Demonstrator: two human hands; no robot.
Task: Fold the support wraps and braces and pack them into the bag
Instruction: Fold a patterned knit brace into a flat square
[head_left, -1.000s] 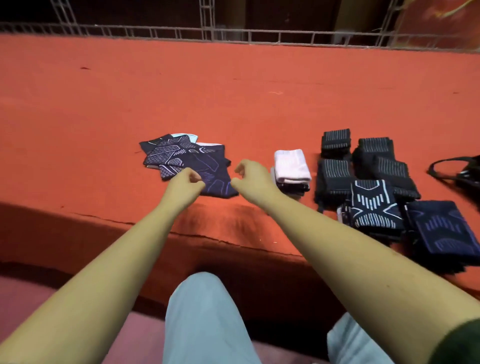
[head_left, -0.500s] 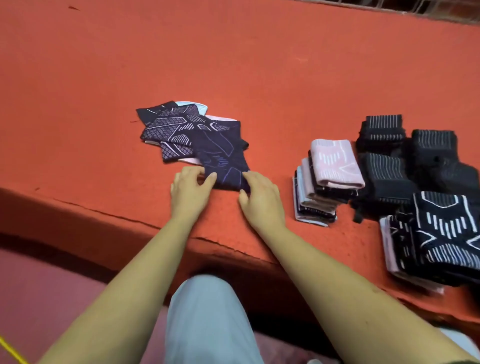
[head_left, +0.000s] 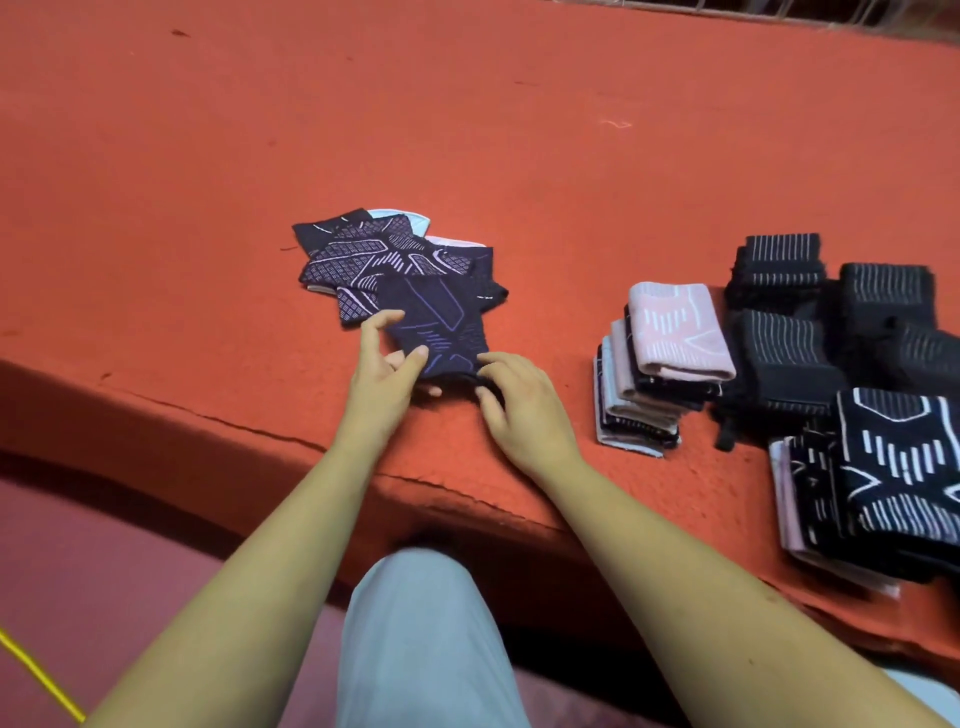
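We saw a broad red carpeted platform (head_left: 467, 130) filling most of the view, its near edge cracked and dropping to a darker floor. On its right side lay the folded pieces: a cluster of black braces (head_left: 784, 343) with thin pale ribs, and nearer to us a black stack with white dashes (head_left: 904, 467). Just left of the black cluster stood a leaning stack topped by a pink wrap (head_left: 675, 332). Well apart from these, toward the middle, a loose pile of unfolded wraps (head_left: 363, 254) fanned out flat, dark with pale lattice patterning, and pale blue and pink edges showed at its far side. On top of that pile, at its near end, lay the navy wrap (head_left: 441, 322), marked with purple lines and lifted slightly at its near hem. The left hand (head_left: 382, 379) pinched its near left corner, thumb on top and forefinger stretched along the side. The right hand (head_left: 524, 410) gripped the near right hem with curled fingers. Below them rose a knee in light grey trousers (head_left: 421, 623).
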